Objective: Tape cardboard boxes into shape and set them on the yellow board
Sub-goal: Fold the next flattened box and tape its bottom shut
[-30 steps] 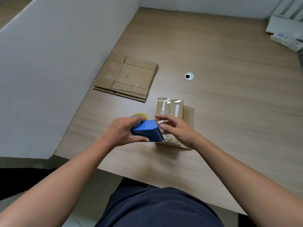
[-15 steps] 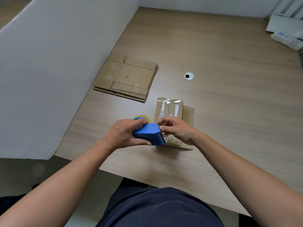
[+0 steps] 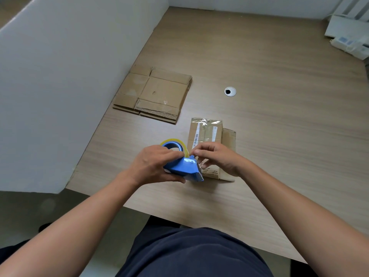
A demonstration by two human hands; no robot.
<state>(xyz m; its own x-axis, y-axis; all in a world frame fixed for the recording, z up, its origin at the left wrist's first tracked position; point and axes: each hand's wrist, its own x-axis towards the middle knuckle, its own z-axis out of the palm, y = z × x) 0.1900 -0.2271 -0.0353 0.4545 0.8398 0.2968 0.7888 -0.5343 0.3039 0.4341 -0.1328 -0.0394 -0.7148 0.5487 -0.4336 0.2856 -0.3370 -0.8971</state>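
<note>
My left hand grips a blue tape dispenser with a yellowish roll of clear tape, held just above the wooden table. My right hand pinches the loose tape end at the dispenser's front roller. Right behind both hands lies a small cardboard box, flattened, with old clear tape and barcode labels on top; my right hand hides its near part. A stack of flattened cardboard boxes lies farther back on the left. No yellow board is in view.
A white partition runs along the table's left side. A round cable hole sits in the table's middle. White packages lie in the far right corner. The table's near edge is close to my body.
The dispenser tilted up, showing more of the tape roll. My right hand shifted from the box's top to the tape end at the dispenser's front.
</note>
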